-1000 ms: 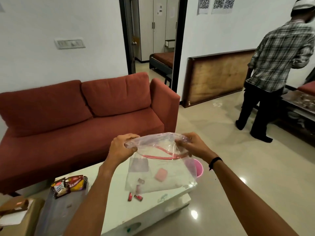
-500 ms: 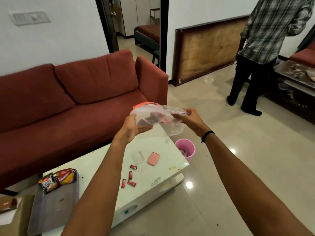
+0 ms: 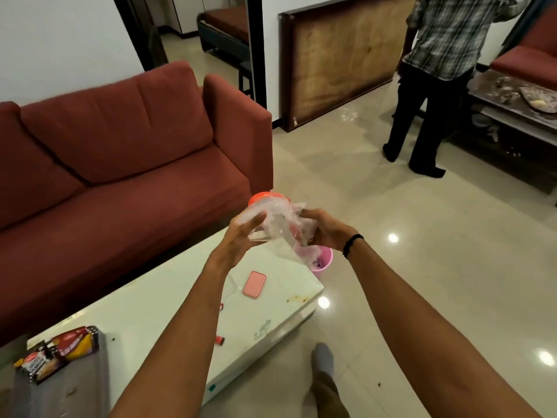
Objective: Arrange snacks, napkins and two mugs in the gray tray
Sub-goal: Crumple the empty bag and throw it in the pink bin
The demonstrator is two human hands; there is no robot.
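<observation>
A clear plastic zip bag [image 3: 275,220] with a red strip is crumpled between both my hands, above the far end of the white table [image 3: 168,306]. My left hand [image 3: 241,233] grips its left side and my right hand [image 3: 321,227] grips its right side. The gray tray [image 3: 75,390] lies at the table's near left corner with red and yellow snack packets [image 3: 57,352] at its far end. A small red wrapped candy [image 3: 219,340] lies on the table beside my left forearm. No mugs or napkins show.
A pink flat case [image 3: 254,284] lies on the table. A pink bin [image 3: 321,262] stands on the floor past the table's corner. A red sofa [image 3: 120,164] runs behind. A person in a plaid shirt [image 3: 437,86] stands at the right by a low dark table [image 3: 512,116].
The bag was held open and flat a second ago; both hands have since bunched it into a crumpled wad. The camera has tilted down and shifted right.
</observation>
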